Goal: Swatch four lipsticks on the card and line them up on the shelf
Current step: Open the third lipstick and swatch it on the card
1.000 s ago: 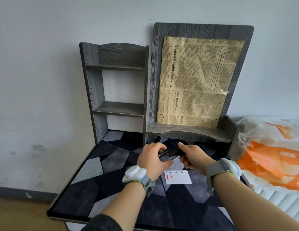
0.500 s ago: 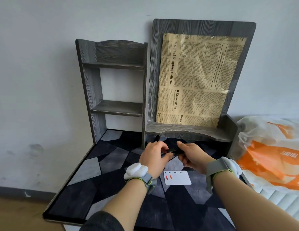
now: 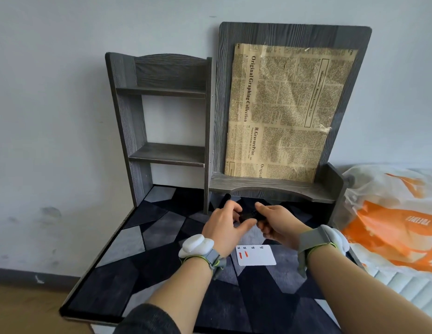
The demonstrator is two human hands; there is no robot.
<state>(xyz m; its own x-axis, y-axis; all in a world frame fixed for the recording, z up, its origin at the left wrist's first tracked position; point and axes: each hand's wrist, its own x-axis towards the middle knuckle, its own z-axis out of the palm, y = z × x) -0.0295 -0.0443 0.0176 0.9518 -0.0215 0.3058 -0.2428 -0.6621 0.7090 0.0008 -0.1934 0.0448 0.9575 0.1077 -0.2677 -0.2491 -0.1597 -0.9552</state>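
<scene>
My left hand (image 3: 225, 226) and my right hand (image 3: 278, 224) meet over the desk, both gripping one black lipstick (image 3: 249, 216) held level between them. Its cap looks pressed on and no red tip shows. Just below the hands lies the white card (image 3: 257, 255), numbered along its top, with two red-orange swatches at its left end. Another black lipstick (image 3: 226, 197) pokes out behind my left hand, under the low shelf. The grey wooden shelf unit (image 3: 166, 154) stands at the back left with bare boards.
A grey board (image 3: 294, 34) with old newspaper taped on it leans against the wall above a low ledge (image 3: 270, 186). The desk mat (image 3: 128, 280) has dark geometric patches. An orange-and-white plastic bag (image 3: 393, 220) lies to the right. The desk's left edge drops to the floor.
The hands have drawn together; the lipstick's red tip, seen a second ago, is now covered by the cap. The camera view shifted slightly.
</scene>
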